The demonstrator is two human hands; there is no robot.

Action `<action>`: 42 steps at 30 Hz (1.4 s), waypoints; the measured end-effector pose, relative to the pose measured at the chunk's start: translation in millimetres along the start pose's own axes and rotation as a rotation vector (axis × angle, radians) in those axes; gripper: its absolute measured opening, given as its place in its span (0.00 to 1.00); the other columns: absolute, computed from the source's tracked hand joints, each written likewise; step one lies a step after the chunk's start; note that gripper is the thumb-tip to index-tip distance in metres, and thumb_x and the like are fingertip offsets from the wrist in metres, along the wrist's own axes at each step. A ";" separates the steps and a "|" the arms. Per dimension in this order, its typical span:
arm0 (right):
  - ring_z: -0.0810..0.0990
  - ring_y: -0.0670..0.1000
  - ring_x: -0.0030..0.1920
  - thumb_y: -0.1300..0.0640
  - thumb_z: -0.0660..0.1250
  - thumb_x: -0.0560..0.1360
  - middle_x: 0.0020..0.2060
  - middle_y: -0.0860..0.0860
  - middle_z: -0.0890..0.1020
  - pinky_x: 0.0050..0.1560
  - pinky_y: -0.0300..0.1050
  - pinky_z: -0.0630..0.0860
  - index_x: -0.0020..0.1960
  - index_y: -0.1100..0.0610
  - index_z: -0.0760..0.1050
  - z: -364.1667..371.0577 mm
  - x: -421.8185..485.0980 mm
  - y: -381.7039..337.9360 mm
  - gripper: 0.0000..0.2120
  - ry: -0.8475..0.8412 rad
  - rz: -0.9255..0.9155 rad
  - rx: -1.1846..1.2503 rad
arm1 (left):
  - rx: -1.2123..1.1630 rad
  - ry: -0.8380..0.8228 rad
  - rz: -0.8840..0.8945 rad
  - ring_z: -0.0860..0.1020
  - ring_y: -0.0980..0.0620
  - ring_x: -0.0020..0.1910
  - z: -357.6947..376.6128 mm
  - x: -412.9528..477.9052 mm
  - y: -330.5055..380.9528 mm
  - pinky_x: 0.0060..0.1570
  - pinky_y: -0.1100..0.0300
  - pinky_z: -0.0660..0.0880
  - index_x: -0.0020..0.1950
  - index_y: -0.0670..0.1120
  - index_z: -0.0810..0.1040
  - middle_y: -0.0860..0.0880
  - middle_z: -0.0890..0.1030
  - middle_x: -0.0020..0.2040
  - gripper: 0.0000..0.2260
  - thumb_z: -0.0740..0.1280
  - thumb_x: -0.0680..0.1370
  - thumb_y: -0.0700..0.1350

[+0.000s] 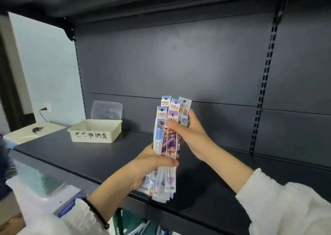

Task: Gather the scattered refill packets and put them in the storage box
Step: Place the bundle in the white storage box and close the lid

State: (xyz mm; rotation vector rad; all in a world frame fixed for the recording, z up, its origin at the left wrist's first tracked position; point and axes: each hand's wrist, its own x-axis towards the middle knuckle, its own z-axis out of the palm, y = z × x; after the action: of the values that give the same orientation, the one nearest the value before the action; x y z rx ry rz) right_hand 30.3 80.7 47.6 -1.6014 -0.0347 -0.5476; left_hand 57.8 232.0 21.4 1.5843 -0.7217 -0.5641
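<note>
dark shelf (100,156): left hand (148,164) and right hand (188,132), fingers clamped on upright refill packets (168,145); square the edges, then carry left to probably empty storage box (95,131).

A dark shelf (75,156) with slotted uprights (263,84); left of it, a plugged-in wall socket (48,107).

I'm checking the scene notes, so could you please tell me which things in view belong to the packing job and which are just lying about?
Part of the job:
- refill packets, bunched upright in the left hand and right hand
- storage box, open on the shelf

Lying about:
- clear lid leaning behind the box
- small dark object on the white surface
- wall plug
</note>
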 end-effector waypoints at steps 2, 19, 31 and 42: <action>0.83 0.45 0.52 0.56 0.72 0.72 0.53 0.46 0.83 0.55 0.46 0.79 0.65 0.50 0.68 24.9 10.2 7.5 0.24 -0.002 0.020 0.023 | 0.043 -0.014 0.016 0.82 0.56 0.45 -32.3 -0.3 -4.7 0.43 0.66 0.75 0.56 0.51 0.77 0.51 0.84 0.47 0.20 0.72 0.69 0.33; 0.69 0.45 0.68 0.50 0.77 0.64 0.72 0.42 0.59 0.59 0.37 0.71 0.67 0.27 0.46 150.4 174.7 46.7 0.48 0.047 -0.280 -0.188 | 0.587 -0.037 0.181 0.82 0.56 0.45 -299.6 105.2 8.2 0.48 0.63 0.78 0.56 0.53 0.70 0.52 0.81 0.47 0.23 0.75 0.68 0.36; 0.84 0.43 0.48 0.59 0.72 0.72 0.53 0.46 0.81 0.40 0.37 0.80 0.67 0.40 0.66 202.8 252.9 86.1 0.29 0.118 -0.181 -0.064 | 0.831 -0.541 0.086 0.80 0.66 0.46 -403.3 204.0 3.4 0.47 0.71 0.73 0.56 0.55 0.71 0.61 0.83 0.46 0.23 0.74 0.70 0.35; 0.85 0.49 0.45 0.56 0.69 0.75 0.48 0.54 0.85 0.39 0.40 0.80 0.58 0.53 0.73 237.0 244.3 137.0 0.13 0.343 0.107 -0.043 | 0.869 -0.995 0.007 0.80 0.53 0.58 -430.3 242.6 -37.7 0.56 0.57 0.78 0.71 0.43 0.64 0.46 0.80 0.60 0.28 0.71 0.74 0.35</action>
State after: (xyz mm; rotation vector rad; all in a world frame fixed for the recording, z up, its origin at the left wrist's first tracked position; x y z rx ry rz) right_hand 369.3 215.3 7.8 -1.5217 0.3190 -0.7360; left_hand 537.3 352.4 54.2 2.0390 -1.9044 -1.1553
